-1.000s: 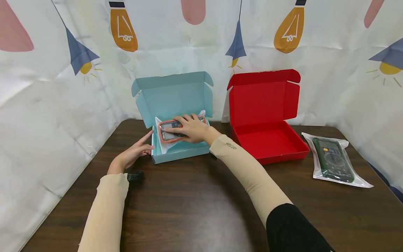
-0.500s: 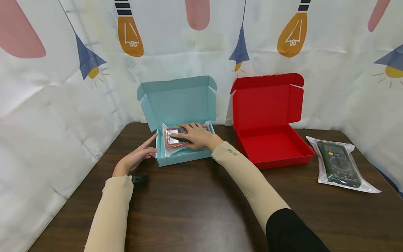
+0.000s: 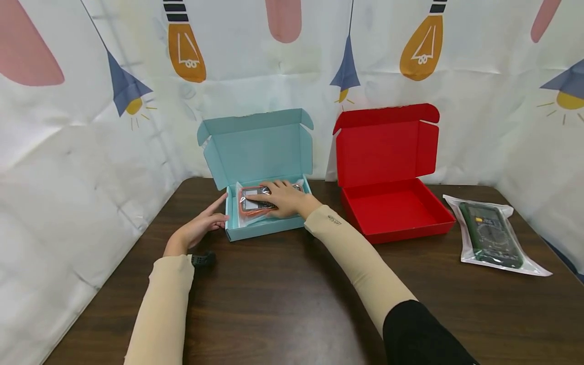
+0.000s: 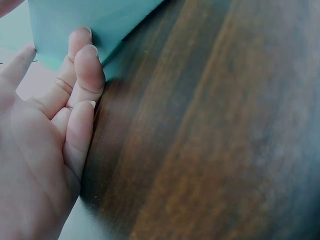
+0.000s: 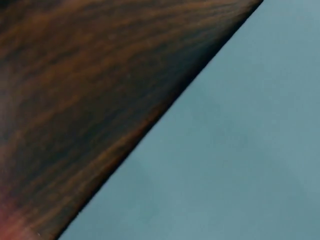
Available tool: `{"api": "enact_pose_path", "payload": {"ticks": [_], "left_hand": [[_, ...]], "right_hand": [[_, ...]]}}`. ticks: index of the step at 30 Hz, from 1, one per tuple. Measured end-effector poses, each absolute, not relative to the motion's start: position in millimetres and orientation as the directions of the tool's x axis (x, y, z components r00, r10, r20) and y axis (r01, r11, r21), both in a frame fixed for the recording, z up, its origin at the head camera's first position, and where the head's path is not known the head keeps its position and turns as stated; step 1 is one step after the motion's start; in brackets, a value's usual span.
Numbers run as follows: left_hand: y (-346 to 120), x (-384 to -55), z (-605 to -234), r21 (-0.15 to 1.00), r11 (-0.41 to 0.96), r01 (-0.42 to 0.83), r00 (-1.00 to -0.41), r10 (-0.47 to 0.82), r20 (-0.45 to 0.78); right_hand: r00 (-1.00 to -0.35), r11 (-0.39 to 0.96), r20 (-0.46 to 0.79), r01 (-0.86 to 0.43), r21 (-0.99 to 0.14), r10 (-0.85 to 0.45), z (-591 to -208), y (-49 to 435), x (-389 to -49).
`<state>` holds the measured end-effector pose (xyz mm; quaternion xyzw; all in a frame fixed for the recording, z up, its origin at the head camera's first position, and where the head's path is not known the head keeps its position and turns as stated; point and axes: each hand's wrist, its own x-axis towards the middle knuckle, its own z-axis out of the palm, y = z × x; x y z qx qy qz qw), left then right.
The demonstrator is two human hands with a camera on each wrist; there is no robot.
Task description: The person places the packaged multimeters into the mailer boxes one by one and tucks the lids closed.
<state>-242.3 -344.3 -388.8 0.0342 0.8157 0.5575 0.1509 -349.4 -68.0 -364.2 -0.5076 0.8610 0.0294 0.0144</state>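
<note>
An orange-edged multimeter (image 3: 245, 207) in a clear plastic bag lies inside the light blue box (image 3: 262, 232), whose lid stands up at the back. My right hand (image 3: 286, 200) rests on top of it with fingers spread, covering its middle and right part. At the box's left side is my left hand (image 3: 196, 231), its index finger stretched along the wall. The left wrist view has the fingertips of the left hand (image 4: 45, 125) against the blue side wall (image 4: 115, 17). Only the box's outer wall (image 5: 225, 140) and tabletop fill most of the right wrist view.
To the right, a red box (image 3: 392, 210) stands with its lid up and nothing inside. Beyond it, a dark green multimeter (image 3: 495, 235) in a clear bag lies on the brown table (image 3: 274, 299). A patterned white curtain (image 3: 255, 61) hangs behind the boxes.
Under my right hand the orange-edged multimeter has gone from tilted to lower and flatter in the blue box. My left hand stays at the box's side. The head view has shifted slightly.
</note>
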Motion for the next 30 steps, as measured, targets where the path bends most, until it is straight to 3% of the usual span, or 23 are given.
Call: {"api": "enact_pose_path", "payload": {"ticks": [20,30], "left_hand": [[-343.1,-238.0,-389.0,0.918,0.380,-0.113,-0.955,0.213,-0.206],[-341.5,-237.0,-386.3,0.919,0.374,-0.125,-0.954,0.208,-0.214]], "right_hand": [[-0.524,0.532,-0.094,-0.840,-0.106,-0.847,-365.3,-70.3,-343.3],[-0.539,0.553,-0.137,-0.827,-0.104,-0.831,-365.7,-72.9,-343.9]]}}
